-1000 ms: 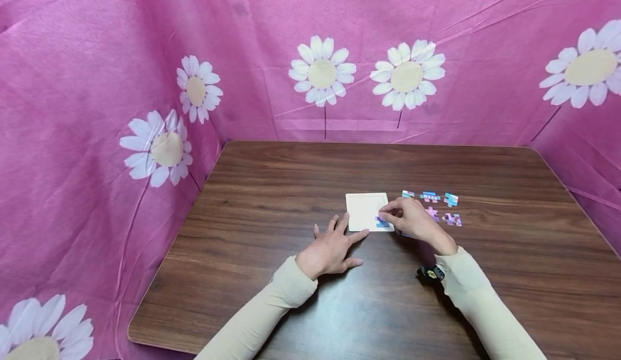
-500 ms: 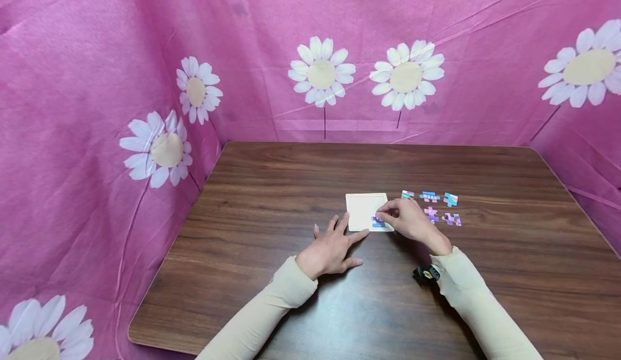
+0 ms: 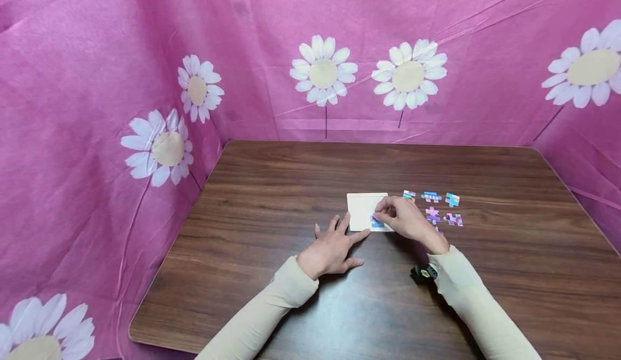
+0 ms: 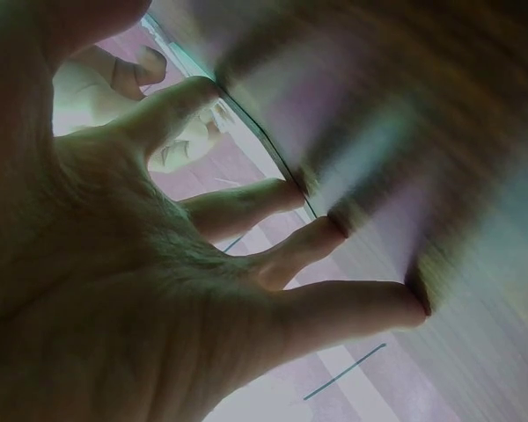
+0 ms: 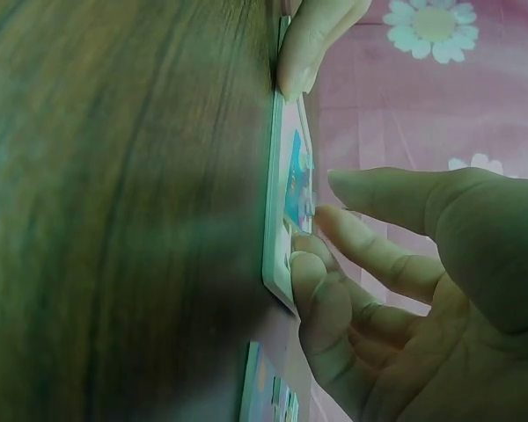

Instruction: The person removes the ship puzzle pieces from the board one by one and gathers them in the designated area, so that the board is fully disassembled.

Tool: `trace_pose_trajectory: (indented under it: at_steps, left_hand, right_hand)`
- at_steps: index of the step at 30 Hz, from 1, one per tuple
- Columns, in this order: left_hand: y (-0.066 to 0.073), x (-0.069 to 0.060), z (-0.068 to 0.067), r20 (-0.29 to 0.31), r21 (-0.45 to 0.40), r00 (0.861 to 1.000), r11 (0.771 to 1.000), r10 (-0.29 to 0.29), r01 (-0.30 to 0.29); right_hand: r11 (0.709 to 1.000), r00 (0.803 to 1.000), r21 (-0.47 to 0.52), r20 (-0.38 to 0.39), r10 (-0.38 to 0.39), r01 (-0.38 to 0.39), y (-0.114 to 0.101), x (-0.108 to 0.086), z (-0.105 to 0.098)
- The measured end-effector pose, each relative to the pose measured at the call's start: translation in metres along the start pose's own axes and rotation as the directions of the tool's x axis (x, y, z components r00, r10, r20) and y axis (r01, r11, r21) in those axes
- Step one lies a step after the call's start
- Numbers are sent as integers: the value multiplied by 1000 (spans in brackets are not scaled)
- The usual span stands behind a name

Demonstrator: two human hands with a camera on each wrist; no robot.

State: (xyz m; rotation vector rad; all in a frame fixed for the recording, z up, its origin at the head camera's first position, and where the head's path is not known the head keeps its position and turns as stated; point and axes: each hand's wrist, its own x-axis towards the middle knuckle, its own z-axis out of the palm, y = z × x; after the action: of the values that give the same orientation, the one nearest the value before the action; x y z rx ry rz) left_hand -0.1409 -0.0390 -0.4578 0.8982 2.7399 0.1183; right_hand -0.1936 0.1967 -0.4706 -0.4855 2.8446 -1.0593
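A blue and purple jigsaw piece [image 3: 377, 223] lies in the lower right part of a white square puzzle tray [image 3: 360, 209]. My right hand [image 3: 405, 217] pinches at the top of this piece with thumb and index finger. In the right wrist view the jigsaw piece [image 5: 296, 180] sits within the tray's rim [image 5: 271, 237], and the other fingers curl beside the tray's near corner. My left hand [image 3: 330, 247] is spread flat, its fingertips touching the left and front edges of the tray. The left wrist view shows the left hand [image 4: 185, 237] with straight, spread fingers.
Several loose jigsaw pieces lie right of the tray, among them a blue one [image 3: 452, 199], a striped one [image 3: 430, 196] and a purple one [image 3: 453, 219]. The right hand partly covers others. A brown wooden table [image 3: 271, 187] bears everything, before a pink flowered cloth [image 3: 262, 69].
My right hand has moved slightly left, and the jigsaw piece has slid left with it along the tray's front side. The left hand has stayed in place.
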Motion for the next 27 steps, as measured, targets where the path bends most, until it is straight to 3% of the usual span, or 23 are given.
trace_pose_trajectory:
  at_steps: [11, 18, 27]
  left_hand:
    - [1, 0, 0, -3, 3, 1000, 1000, -2, 2]
    - [1, 0, -1, 2, 3, 1000, 1000, 0, 0]
    - [1, -2, -2, 2, -18, 1000, 1000, 5, -5]
  right_hand:
    - [996, 999, 87, 34, -24, 21, -2, -2, 2]
    - [990, 996, 144, 87, -2, -10, -4, -4, 3]
    - [985, 995, 169, 95, 4, -20, -3, -6, 0]
